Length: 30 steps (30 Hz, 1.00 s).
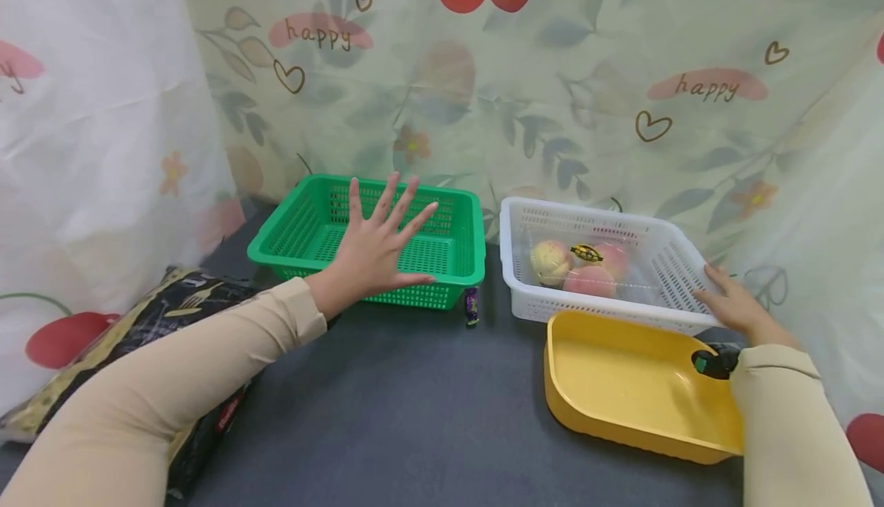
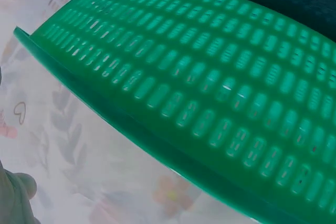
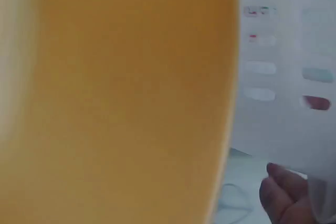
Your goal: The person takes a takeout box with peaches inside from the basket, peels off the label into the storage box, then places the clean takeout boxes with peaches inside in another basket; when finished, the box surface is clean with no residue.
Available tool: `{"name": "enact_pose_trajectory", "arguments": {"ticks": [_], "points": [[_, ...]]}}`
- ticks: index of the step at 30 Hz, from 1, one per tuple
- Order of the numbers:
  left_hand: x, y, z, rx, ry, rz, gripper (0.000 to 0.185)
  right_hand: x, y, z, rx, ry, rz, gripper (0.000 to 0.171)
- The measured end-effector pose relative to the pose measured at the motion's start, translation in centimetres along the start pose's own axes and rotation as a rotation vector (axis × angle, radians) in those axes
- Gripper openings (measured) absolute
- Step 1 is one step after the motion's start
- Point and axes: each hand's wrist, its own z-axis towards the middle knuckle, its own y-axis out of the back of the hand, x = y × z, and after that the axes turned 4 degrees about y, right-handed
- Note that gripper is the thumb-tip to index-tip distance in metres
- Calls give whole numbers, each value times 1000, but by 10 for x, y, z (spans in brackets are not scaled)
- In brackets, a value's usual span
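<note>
Nearest me, the yellow tray [image 1: 621,384] sits just in front of the white basket [image 1: 539,219]. My right hand [image 1: 735,304] rests flat-fingered on that basket's right rim, grasping nothing. Left of it, my left hand [image 1: 376,242] hovers spread over the green basket [image 1: 304,215]. I judge I'm steadying the baskets; next calls for reaching the bagged peaches [image 1: 587,269] inside the white one.

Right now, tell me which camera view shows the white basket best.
The head view: the whole white basket shows, with bagged fruit inside and the right hand at its right rim. The right wrist view shows only a blurred stretch of its wall. The left wrist view shows none of it.
</note>
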Motion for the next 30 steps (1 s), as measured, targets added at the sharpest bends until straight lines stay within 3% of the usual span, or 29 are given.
{"name": "enact_pose_trajectory", "arguments": {"ticks": [6,11,17,22,25,30], "points": [[-10,-2,9,16,32,-29,102,-8,-8,-3,-104,-55,236,62],[-22,-6,21,51,83,-113,98,-11,-13,-4,-151,-127,367,56],[-34,-11,38,181,180,-216,94,-10,-12,-4,-149,-179,423,54],[-45,-5,55,279,194,-254,92,-8,-11,-3,-156,-207,460,54],[-55,3,67,337,201,-352,90,-8,-11,-2,-173,-213,479,53],[-72,10,81,439,222,-618,86,-7,-11,-4,-171,-210,461,54]]}}
